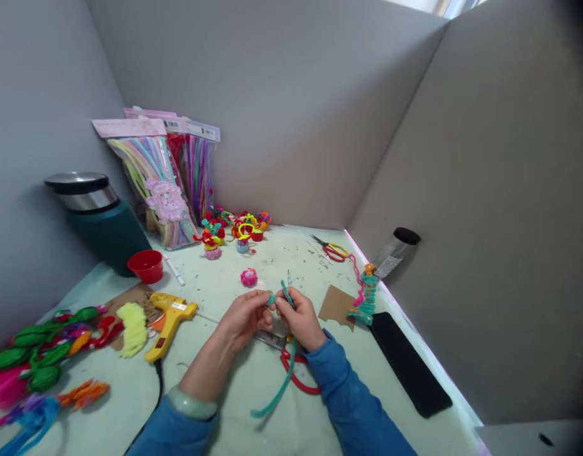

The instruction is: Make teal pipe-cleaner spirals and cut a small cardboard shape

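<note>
Pinching a teal pipe cleaner [282, 380] between both hands above the pale green bench [272, 259]. Left hand [246, 316]: fingers [267, 299] pressed together on a small coiled teal end of the stem. Right hand [301, 318]: fingers closed on the same stem just beside the left fingertips; a short teal tip sticks up past them, and the long free end hangs down between the wrists toward the near edge.

Directly under the fingers: red-handled scissors [291, 361] lying flat on the bench, blades pointing left. Just beyond the fingers, a pink pompom-like piece [248, 277]. Left of the fingers, a yellow glue gun [170, 316] resting on a brown card sheet, nozzle toward the hands. Right of the fingers, a brown card scrap [337, 305], a teal and pink twisted piece [364, 294], and a black flat slab [407, 364] near the bench edge. Second small scissors [332, 249] farther right and beyond.

Containers: a red cup [146, 265] far left of the fingers, contents not visible from this angle. Behind it a dark green flask [101, 221] with a steel lid, closed. Three clear bags [162, 183] leaning on the back wall, each full of coloured pipe cleaners. A clear tube with black cap [395, 252] leaning on the right wall; contents cannot be told.

Finished small coloured figures [234, 231] cluster well beyond the fingers.
</note>
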Action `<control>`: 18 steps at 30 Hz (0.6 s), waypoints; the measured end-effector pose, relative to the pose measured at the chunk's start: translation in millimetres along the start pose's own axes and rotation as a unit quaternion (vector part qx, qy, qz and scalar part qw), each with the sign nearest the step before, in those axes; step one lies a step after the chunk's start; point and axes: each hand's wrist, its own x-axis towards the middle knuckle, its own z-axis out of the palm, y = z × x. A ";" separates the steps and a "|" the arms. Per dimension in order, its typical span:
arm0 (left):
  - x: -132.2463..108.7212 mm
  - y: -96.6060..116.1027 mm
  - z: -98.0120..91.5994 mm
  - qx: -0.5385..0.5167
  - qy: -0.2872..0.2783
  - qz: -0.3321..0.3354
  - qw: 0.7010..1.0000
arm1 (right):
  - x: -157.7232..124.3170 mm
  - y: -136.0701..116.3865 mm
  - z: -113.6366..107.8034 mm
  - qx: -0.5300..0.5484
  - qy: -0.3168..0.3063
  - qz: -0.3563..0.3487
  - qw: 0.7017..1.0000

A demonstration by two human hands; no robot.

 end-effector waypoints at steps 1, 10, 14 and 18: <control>0.1 -0.3 -0.8 -0.003 -0.010 0.001 1.000 | -0.4 -0.7 -0.1 -0.005 0.002 -0.008 1.000; 0.1 -3.1 0.4 0.022 -0.028 0.006 0.999 | 0.0 -1.1 -1.6 0.011 0.022 -0.015 1.000; 2.1 -4.6 1.8 0.062 0.022 0.040 0.997 | 0.1 -2.4 -1.8 -0.042 0.038 -0.039 0.998; 3.1 -5.3 3.8 0.100 0.047 0.060 0.992 | -0.2 -4.4 -1.9 -0.071 0.048 -0.054 0.995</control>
